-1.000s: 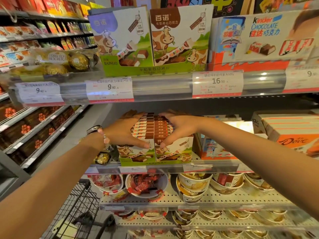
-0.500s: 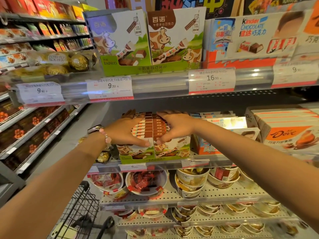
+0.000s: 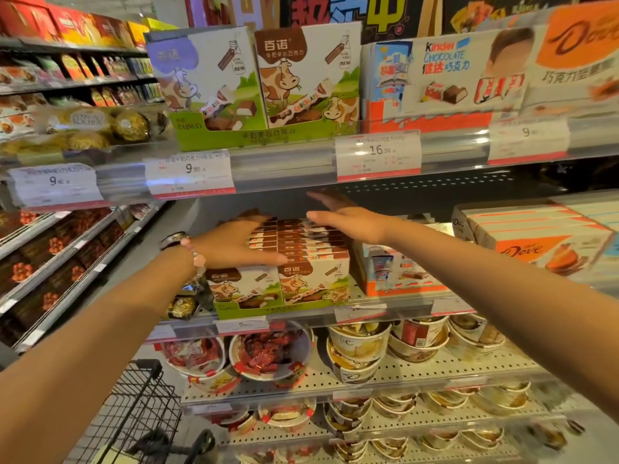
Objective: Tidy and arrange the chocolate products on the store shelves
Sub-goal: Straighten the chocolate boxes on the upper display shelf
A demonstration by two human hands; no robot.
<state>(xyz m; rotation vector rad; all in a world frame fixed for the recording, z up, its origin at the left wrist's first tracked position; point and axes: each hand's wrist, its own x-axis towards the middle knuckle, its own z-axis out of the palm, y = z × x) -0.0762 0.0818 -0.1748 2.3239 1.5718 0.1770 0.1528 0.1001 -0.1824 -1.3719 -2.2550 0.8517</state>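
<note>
- At frame centre, the cow-print chocolate boxes (image 3: 281, 262) sit on the middle shelf (image 3: 402, 311), in a green tray.
- The left hand (image 3: 234, 244) lies flat on their left side, grasping nothing.
- The right hand (image 3: 348, 219) hovers just above them, fingers spread, empty.

Bright store light, glare on the clear price rail (image 3: 284, 165), dark shadow underneath, fisheye bending and motion blur toward 3 and 5 o'clock.
</note>
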